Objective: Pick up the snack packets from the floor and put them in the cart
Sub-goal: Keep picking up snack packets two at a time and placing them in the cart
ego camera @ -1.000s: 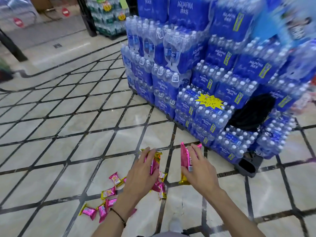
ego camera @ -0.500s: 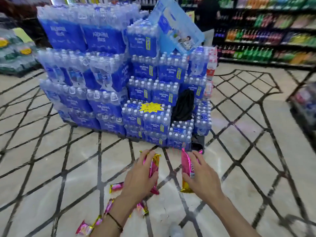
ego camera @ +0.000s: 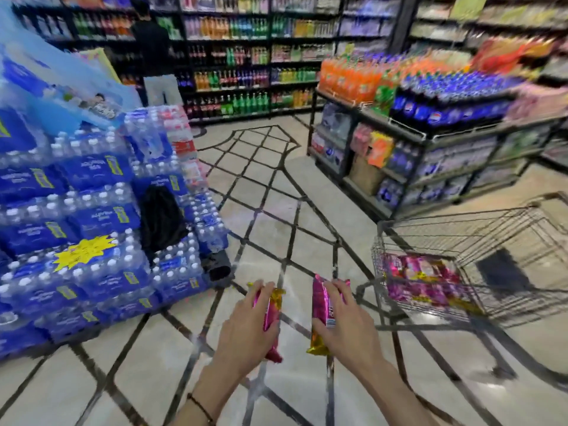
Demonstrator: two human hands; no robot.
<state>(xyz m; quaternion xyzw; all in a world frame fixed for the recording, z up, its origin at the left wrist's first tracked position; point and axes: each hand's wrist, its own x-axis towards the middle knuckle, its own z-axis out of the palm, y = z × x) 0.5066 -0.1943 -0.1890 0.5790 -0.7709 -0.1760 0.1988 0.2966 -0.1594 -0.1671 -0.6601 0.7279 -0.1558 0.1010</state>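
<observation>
Two hands (ego camera: 246,330) (ego camera: 350,327), one cart (ego camera: 491,229), several packets (ego camera: 319,305)

cream tiled floor (ego camera: 267,207) with dark diamond lines, stacked water-bottle packs (ego camera: 92,216) left, drink shelves (ego camera: 233,56) behind.

Probably Pepsi logos on bottles (ego camera: 434,115)

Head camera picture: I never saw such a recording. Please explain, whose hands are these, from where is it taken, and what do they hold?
No machine is here. A person wears a camera on the head; it looks forward and down, so you see that person's own arms. The left hand grips pink and gold snack packets; the right hand grips more packets. On the right stands a wire shopping cart with similar packets inside. On the left, packs of water bottles are stacked on the tiled floor. The picture is blurred, so I cannot count the packets.
</observation>
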